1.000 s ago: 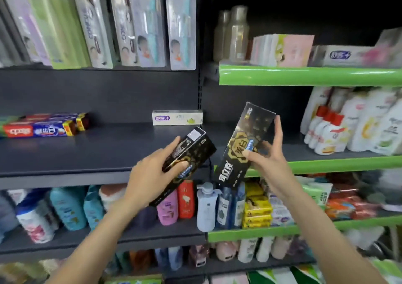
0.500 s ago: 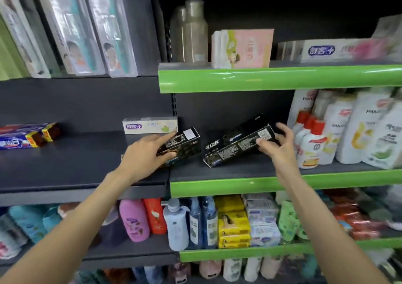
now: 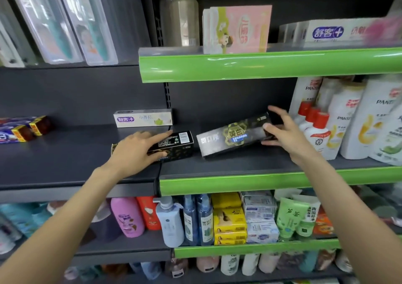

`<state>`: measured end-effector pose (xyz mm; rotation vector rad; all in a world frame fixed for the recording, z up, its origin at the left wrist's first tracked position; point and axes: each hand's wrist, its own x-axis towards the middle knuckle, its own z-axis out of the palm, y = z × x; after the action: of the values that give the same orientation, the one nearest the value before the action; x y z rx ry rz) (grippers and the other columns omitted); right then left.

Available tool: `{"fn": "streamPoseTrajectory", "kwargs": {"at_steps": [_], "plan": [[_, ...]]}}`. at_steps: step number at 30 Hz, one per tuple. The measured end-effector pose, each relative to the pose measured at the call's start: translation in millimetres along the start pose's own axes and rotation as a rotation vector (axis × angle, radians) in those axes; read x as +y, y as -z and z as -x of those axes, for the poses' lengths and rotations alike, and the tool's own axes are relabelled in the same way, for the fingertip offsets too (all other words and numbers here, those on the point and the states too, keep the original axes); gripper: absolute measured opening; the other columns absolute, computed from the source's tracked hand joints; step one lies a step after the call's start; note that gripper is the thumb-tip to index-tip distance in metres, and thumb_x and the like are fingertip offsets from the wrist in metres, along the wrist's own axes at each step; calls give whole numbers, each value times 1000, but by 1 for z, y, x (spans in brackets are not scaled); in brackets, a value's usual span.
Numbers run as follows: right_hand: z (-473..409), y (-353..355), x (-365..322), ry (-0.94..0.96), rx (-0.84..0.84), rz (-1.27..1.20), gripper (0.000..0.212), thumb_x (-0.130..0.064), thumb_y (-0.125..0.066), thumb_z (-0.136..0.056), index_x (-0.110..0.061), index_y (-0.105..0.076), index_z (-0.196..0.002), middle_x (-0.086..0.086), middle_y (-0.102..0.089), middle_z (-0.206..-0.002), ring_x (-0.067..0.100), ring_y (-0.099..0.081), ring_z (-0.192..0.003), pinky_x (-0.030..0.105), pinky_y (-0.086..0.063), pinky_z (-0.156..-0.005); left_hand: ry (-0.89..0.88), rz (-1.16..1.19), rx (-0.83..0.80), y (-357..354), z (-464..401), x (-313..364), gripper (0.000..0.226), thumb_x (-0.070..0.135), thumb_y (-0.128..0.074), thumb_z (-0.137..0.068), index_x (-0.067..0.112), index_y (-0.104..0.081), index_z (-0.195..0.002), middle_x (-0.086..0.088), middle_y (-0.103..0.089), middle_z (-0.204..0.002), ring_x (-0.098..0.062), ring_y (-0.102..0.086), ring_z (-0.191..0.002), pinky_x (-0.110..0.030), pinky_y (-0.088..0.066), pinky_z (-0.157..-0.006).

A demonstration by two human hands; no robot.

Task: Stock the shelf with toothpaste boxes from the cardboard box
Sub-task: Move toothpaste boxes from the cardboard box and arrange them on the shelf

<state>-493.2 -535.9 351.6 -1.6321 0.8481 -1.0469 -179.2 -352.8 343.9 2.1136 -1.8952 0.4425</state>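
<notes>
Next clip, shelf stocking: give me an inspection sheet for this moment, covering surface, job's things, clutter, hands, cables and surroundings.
Surface: dark middle shelf, joined to a green-edged shelf on the right.
Job's things: two black toothpaste boxes on the shelf; left black box lies flat across the joint, right black box sits slightly tilted. Cardboard box: not in view.
Clutter: white toothpaste box at the back; red and blue toothpaste boxes far left.
Hands: left hand holds the left black box, thumb under its front; right hand grips the right box's end.
Cables: nothing seen.
Surroundings: shampoo bottles at right, toothbrush packs above, bottles and soap packs below.
</notes>
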Motion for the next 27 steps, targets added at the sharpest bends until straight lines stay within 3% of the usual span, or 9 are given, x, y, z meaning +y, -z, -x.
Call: {"fn": "streamPoseTrajectory", "kwargs": {"at_steps": [2, 4, 5, 10, 14, 18, 20, 24, 27], "plan": [[-12, -9, 7, 167, 55, 205, 56, -9, -54, -93, -38, -38, -137, 8, -57, -112, 22, -57, -99, 34, -53, -87, -20, 8, 24, 3, 6, -3, 59, 46, -56, -88, 43, -31, -141, 0, -58, -121, -27, -54, -112, -38, -45, -86], [-33, -25, 15, 279, 68, 496, 54, -13, -57, -90, -36, -41, -136, 14, -54, -123, 27, -52, -109, 25, -39, -91, -46, 21, 23, 5, 5, -2, 57, 44, -56, -88, 40, -34, -141, 0, -57, -123, -25, -53, -113, -38, -44, -88], [-45, -35, 18, 278, 41, 593, 50, -13, -57, -90, -33, -45, -134, 16, -54, -123, 29, -51, -110, 22, -36, -87, -68, 17, 18, 4, 3, 0, 57, 44, -56, -88, 39, -34, -141, 0, -57, -123, -26, -53, -113, -39, -43, -89], [-96, -77, 26, 236, 27, 1130, 41, -14, -53, -92, -26, -40, -129, 16, -57, -119, 37, -52, -109, 39, -42, -82, -103, -80, 0, -7, -14, 8, 59, 45, -53, -90, 38, -29, -143, -4, -56, -128, -27, -51, -117, -39, -38, -91], [-119, -97, 26, 273, 41, 1449, 52, -4, -53, -87, -19, -40, -135, 19, -38, -138, 38, -35, -126, 45, -34, -100, -77, -117, -10, -13, -24, 12, 60, 48, -48, -92, 41, -22, -145, 0, -51, -134, -22, -47, -123, -36, -34, -95], [-131, -110, 30, 501, -209, 1373, 57, -17, -53, -90, -16, -32, -143, 5, -28, -151, 25, -25, -138, 40, -23, -110, -57, -107, -7, -18, -28, 9, 60, 49, -48, -91, 40, -23, -145, -2, -52, -132, -24, -47, -121, -36, -35, -95], [-137, -109, 31, 427, -329, 1339, 61, -29, -48, -95, -19, -21, -149, -1, -19, -156, 22, -19, -143, 39, -17, -114, -48, -114, -17, -18, -31, 11, 60, 48, -47, -92, 40, -22, -146, -1, -50, -134, -24, -46, -123, -36, -34, -97], [-147, -99, 29, 269, -392, 1409, 61, -43, -34, -99, -28, -6, -151, -7, -3, -159, 18, -4, -146, 43, -8, -118, -44, -129, -55, -17, -44, 21, 59, 47, -45, -94, 41, -19, -146, 0, -45, -140, -24, -42, -129, -36, -30, -103], [-135, -91, 20, 256, -392, 1116, 54, -40, -30, -101, -25, -14, -151, -5, -10, -159, 17, -8, -146, 38, -10, -118, -74, -132, -85, -19, -61, 34, 59, 47, -45, -94, 41, -18, -146, 1, -43, -141, -24, -43, -127, -37, -28, -105]]}}
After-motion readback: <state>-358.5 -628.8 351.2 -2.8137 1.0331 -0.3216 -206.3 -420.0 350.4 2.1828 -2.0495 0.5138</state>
